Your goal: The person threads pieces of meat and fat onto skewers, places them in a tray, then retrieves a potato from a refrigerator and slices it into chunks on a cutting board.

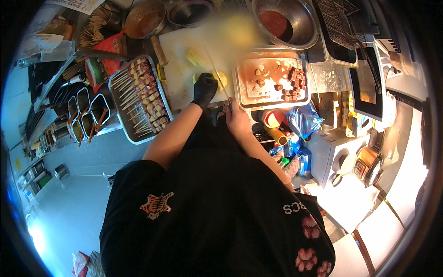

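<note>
My left hand (pixel 205 88), in a black glove, presses on a piece of yellow food (pixel 220 79) near the front of a white cutting board (pixel 178 78). My bare right hand (pixel 236 116) grips a long-bladed knife (pixel 217 71), its blade slanting across the board beside my left hand. Another yellow piece (pixel 195 58) lies farther back on the board. To the left, a metal tray (pixel 136 141) holds skewers (pixel 147 93) of dark red meat and yellow chunks. To the right, another metal tray (pixel 273 105) holds dark red meat cubes (pixel 297 81). A blur hides the board's back right part.
Behind the board stand a metal bowl (pixel 284 43) with red liquid and a pot (pixel 145 20). A wooden rod-like handle (pixel 159 51) lies at the board's left edge. Metal containers (pixel 100 105) stand far left. A blue plastic bag (pixel 304 117) hangs below the right tray.
</note>
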Demonstrator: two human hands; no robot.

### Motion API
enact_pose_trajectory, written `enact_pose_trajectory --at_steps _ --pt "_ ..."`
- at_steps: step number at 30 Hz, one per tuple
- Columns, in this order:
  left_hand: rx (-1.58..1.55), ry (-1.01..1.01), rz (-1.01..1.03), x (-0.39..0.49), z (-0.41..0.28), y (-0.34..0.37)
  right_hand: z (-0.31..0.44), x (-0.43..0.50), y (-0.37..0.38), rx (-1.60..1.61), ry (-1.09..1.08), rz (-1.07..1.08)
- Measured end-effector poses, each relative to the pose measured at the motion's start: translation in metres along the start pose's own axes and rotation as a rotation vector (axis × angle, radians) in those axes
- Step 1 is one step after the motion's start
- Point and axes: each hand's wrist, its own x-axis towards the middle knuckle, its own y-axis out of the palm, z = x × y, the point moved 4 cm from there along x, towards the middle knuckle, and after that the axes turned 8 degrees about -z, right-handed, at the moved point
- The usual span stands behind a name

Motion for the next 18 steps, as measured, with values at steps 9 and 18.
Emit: enact_pose_trajectory --at_steps 9,18 --pt "0.053 -0.003 -0.044 -0.007 -0.024 0.000 -0.004 -0.001 -0.024 -0.012 0.280 0.104" --pt "0.111 -0.001 -0.087 -0.002 -0.025 0.004 0.005 0.000 -0.033 -0.027 0.311 0.159"
